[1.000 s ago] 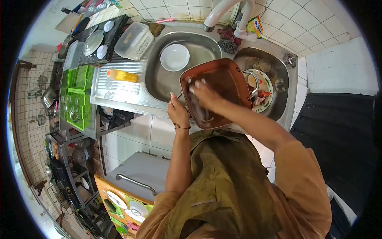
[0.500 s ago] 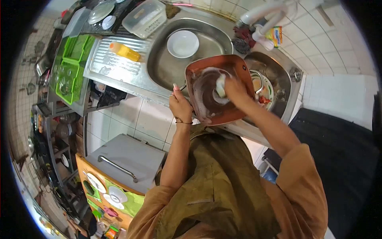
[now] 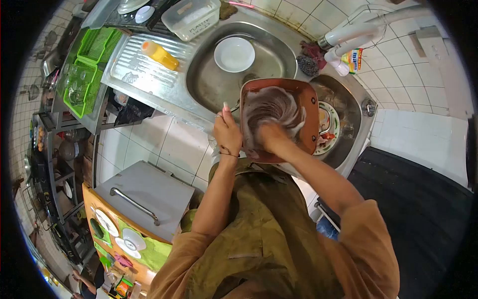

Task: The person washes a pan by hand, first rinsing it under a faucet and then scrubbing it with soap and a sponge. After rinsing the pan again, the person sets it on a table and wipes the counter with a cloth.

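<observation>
A grey steel sink with two basins [image 3: 211,89] extends beyond the fingers. Under the right fingers is a square reddish-brown pan [image 3: 308,108], foamy inside; the left hand [image 3: 228,129] has its partly hidden fingers closed at its side. The right hand [image 3: 274,137] is blurred: finger opening and hold, I cannot tell. Beyond the left fingers sits a round white bowl [image 3: 234,55].

On the steel surface [image 3: 149,82], a yellow bottle [image 3: 160,55] lies near the left basin's [image 3: 206,89] left edge; a clear plastic tub [image 3: 191,20] stands along the back edge; a scouring pad [image 3: 307,65] and dark red cloth [image 3: 313,52] sit between the basins' back corners. A white bowl [image 3: 234,55] rests in the left basin; a green-patterned plate [image 3: 336,122] with scraps [image 3: 327,136] lies in the right basin [image 3: 338,157].
</observation>
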`<action>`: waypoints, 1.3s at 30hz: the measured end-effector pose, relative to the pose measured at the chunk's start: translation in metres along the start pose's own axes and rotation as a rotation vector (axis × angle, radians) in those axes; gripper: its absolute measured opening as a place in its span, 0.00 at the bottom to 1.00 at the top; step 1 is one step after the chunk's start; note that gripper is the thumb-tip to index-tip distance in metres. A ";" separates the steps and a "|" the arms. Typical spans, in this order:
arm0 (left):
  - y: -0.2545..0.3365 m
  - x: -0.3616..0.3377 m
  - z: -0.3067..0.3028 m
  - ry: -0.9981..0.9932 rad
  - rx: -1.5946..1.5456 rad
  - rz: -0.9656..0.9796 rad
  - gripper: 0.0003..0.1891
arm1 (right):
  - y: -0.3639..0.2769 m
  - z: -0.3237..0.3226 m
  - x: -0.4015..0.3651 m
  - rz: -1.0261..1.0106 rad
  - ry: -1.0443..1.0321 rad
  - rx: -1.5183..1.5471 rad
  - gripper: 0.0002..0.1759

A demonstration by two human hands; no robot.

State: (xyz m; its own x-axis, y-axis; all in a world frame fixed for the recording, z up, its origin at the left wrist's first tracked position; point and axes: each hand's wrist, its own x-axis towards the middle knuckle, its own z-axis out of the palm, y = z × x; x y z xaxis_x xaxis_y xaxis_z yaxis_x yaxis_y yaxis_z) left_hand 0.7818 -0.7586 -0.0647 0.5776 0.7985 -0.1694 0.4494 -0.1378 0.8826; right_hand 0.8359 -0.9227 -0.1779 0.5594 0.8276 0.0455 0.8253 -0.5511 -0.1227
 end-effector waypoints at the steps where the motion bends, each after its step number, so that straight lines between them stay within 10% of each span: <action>1: -0.002 -0.001 -0.001 -0.010 0.031 -0.007 0.26 | -0.006 -0.013 0.021 0.034 -0.136 0.066 0.09; 5: -0.006 -0.002 -0.004 -0.010 0.039 -0.055 0.26 | 0.030 -0.091 0.094 0.349 -0.483 0.266 0.09; 13: -0.002 -0.002 -0.005 -0.090 0.020 -0.076 0.25 | -0.022 -0.053 0.027 0.271 -0.388 0.257 0.22; 19: -0.011 -0.002 -0.007 -0.146 -0.062 -0.086 0.26 | -0.023 -0.063 0.071 0.844 -0.044 1.613 0.31; 21: -0.027 0.000 -0.002 -0.188 -0.274 -0.160 0.26 | -0.032 -0.072 0.042 0.653 -0.250 0.953 0.34; 25: -0.024 -0.005 0.000 -0.211 -0.567 -0.246 0.21 | -0.041 -0.103 0.059 0.729 -0.121 1.692 0.23; 31: -0.024 -0.002 0.003 -0.170 -0.705 -0.272 0.21 | -0.070 -0.127 0.033 0.364 -0.109 0.952 0.20; 39: -0.014 -0.001 0.014 -0.139 -0.483 -0.172 0.27 | -0.067 -0.136 0.006 0.268 -0.240 0.786 0.19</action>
State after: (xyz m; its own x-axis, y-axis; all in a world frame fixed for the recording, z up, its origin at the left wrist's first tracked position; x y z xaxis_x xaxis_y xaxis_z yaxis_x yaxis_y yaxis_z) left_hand 0.7848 -0.7654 -0.0831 0.6230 0.6960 -0.3571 0.1994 0.3001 0.9328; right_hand 0.7945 -0.8950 -0.0346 0.6232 0.7293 -0.2823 0.3262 -0.5706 -0.7537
